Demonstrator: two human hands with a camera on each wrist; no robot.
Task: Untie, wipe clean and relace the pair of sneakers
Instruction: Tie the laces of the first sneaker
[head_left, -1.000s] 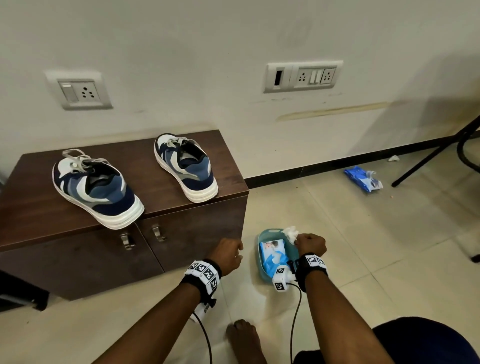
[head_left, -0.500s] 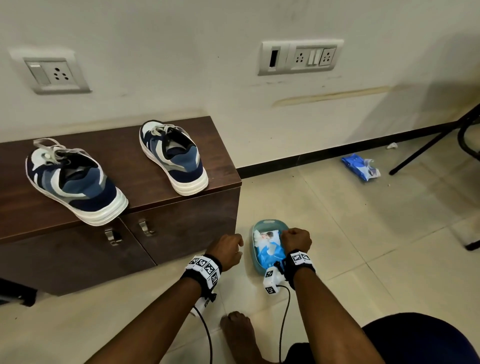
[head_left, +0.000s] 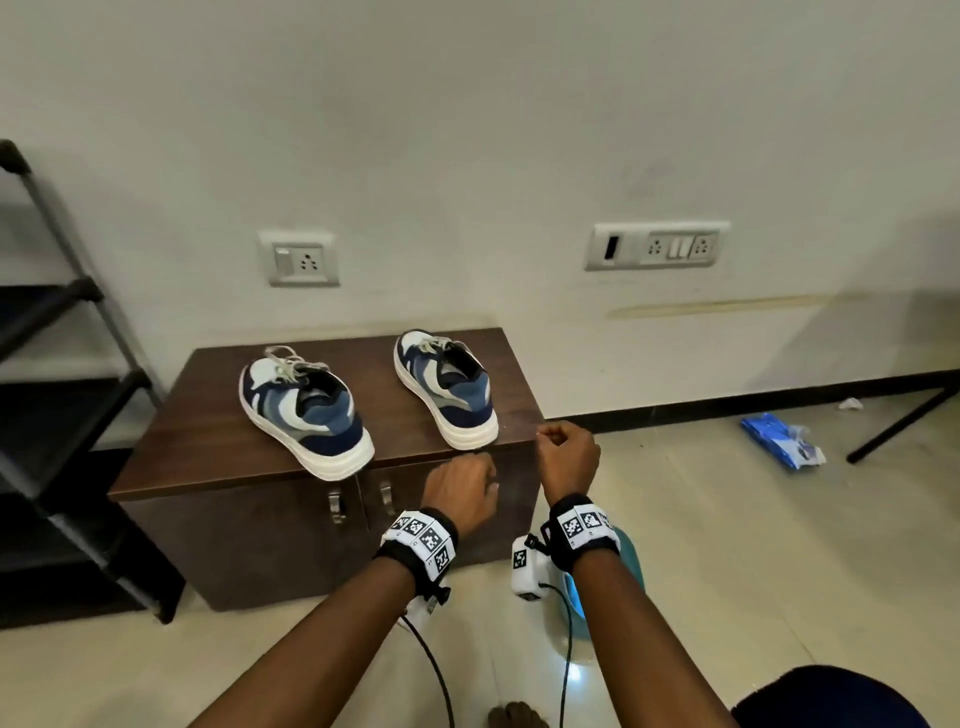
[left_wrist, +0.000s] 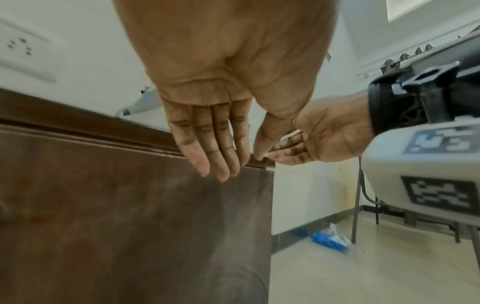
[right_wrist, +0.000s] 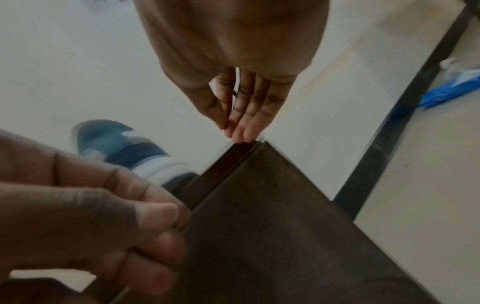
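Note:
Two blue, navy and white sneakers stand on a low brown cabinet (head_left: 208, 441), heels toward me. The left sneaker (head_left: 306, 410) has loose grey laces; the right sneaker (head_left: 447, 389) sits near the cabinet's right front corner, and its heel (right_wrist: 122, 148) shows blurred. My left hand (head_left: 467, 483) hangs in front of the cabinet's top edge just below that heel, its fingers (left_wrist: 215, 156) straight and empty. My right hand (head_left: 566, 452) is at the cabinet's right front corner, its fingertips (right_wrist: 239, 131) close together just above the corner, holding nothing.
A teal tub (head_left: 631, 561) sits on the tiled floor, mostly hidden behind my right wrist. A blue wipes packet (head_left: 782, 441) lies by the wall at the right, near a black table leg (head_left: 904, 415). A black rack (head_left: 62, 364) stands left of the cabinet.
Both hands have risen from the teal tub on the floor to the cabinet's right front corner. The white wipe my right hand held is gone from it. My view has lifted.

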